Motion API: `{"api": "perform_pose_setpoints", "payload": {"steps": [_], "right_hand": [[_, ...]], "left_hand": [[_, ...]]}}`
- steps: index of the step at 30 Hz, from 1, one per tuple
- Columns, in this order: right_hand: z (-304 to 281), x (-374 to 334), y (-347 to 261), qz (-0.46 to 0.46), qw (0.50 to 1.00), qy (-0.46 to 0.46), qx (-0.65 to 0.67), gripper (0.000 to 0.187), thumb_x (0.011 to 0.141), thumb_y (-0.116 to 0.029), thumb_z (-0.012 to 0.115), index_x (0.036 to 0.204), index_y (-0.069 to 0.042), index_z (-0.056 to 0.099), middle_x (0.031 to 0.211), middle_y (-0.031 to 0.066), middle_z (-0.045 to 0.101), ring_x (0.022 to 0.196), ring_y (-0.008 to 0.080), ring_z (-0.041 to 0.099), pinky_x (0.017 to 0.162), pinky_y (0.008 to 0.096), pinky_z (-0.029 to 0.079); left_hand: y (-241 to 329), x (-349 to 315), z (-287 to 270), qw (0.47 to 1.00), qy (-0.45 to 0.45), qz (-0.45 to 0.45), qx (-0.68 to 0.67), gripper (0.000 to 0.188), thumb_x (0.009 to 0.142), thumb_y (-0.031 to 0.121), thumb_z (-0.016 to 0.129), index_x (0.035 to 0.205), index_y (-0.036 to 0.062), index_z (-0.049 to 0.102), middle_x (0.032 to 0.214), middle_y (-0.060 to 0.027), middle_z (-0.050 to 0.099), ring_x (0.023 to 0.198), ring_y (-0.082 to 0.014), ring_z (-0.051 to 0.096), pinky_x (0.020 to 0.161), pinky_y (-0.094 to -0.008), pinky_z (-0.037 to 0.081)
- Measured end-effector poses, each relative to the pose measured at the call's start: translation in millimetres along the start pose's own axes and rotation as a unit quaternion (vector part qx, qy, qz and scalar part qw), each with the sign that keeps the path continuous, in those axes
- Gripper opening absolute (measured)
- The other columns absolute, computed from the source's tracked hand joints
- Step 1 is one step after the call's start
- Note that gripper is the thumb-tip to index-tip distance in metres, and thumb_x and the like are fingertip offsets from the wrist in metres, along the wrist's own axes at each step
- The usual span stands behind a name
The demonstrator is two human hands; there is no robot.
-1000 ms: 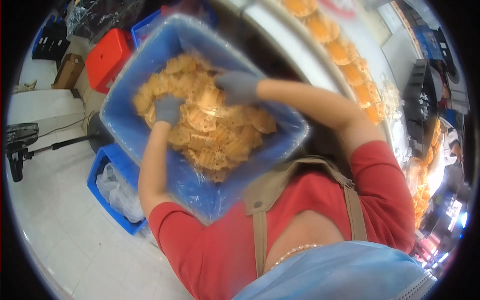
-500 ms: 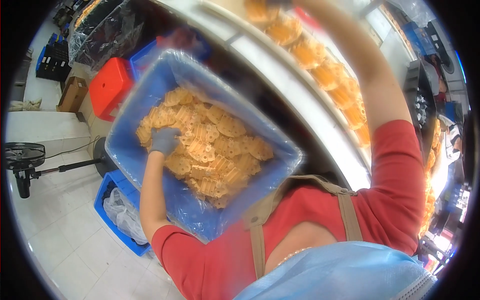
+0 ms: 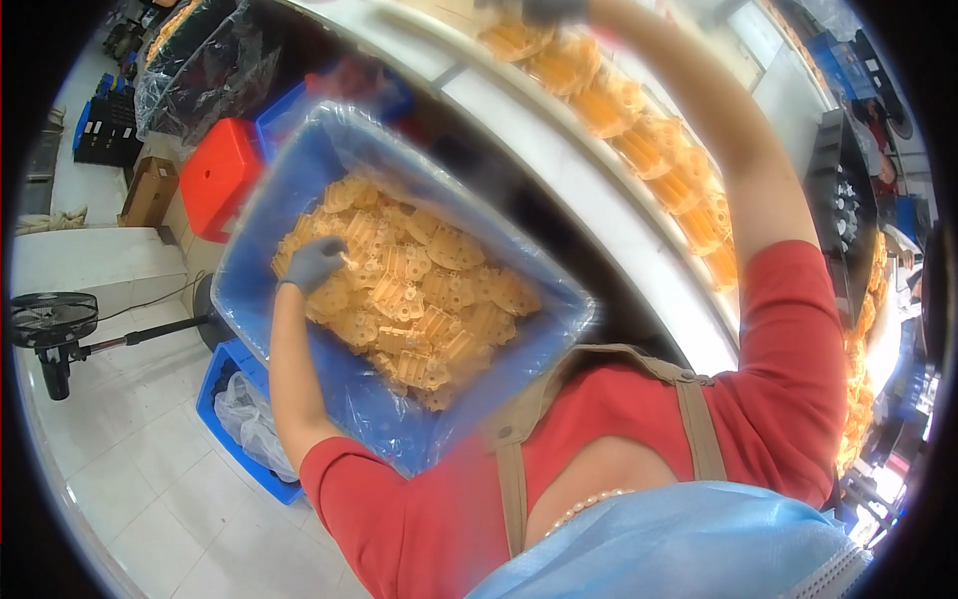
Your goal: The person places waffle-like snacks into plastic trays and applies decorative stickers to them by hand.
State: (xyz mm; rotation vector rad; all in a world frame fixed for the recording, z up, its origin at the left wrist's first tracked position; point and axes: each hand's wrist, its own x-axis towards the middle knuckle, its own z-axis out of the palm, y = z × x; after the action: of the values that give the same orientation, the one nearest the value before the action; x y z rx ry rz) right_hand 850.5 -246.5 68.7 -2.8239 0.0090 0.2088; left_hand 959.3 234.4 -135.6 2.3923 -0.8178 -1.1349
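Yellow plastic parts [image 3: 419, 299] fill the blue bin [image 3: 299, 210], heaped just beyond and to the right of the gloved left hand [image 3: 314, 262], whose fingers curl onto one piece. Farther off, the right hand [image 3: 554, 10] reaches the row of stacked yellow parts [image 3: 639, 130] on the white bench [image 3: 539, 170]; its grip I cannot tell.

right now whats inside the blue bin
A pile of yellow plastic parts on a clear liner in the blue bin, with the gloved left hand on them. The pile covers the bin's bottom.

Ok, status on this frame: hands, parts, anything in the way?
Left hand gloved, in blue bin on yellow parts. Right hand up at the stacks on the bench, grip unclear. Nothing blocking.
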Motion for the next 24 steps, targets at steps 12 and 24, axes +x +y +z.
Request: {"api": "perform_pose_setpoints", "payload": {"steps": [12,24], "right_hand": [[-15.7,-75.4,9.5,0.007,0.996,0.06,-0.061,0.03,0.084,-0.01,0.057,0.114,-0.007,0.058,0.11,0.0128,0.062,0.102,0.0213,0.058,0.09,0.0326,0.046],[66.0,-121.5,-15.2,-0.023,0.986,0.156,-0.054,0.053,0.079,-0.039,0.065,0.123,-0.012,0.052,0.133,0.0133,0.043,0.121,0.032,0.042,0.099,0.0407,0.038]], "left_hand": [[104.5,0.8,-94.0,0.995,0.003,0.051,-0.089,0.026,0.075,0.012,0.062,0.099,0.0022,0.062,0.09,-0.0022,0.06,0.082,-0.0107,0.054,0.075,-0.0244,0.044],[309.6,196.4,-195.5,0.954,0.031,0.278,0.104,0.022,0.079,0.017,0.058,0.098,0.0057,0.064,0.081,-0.0059,0.061,0.07,-0.0162,0.057,0.061,-0.0301,0.046]]}}
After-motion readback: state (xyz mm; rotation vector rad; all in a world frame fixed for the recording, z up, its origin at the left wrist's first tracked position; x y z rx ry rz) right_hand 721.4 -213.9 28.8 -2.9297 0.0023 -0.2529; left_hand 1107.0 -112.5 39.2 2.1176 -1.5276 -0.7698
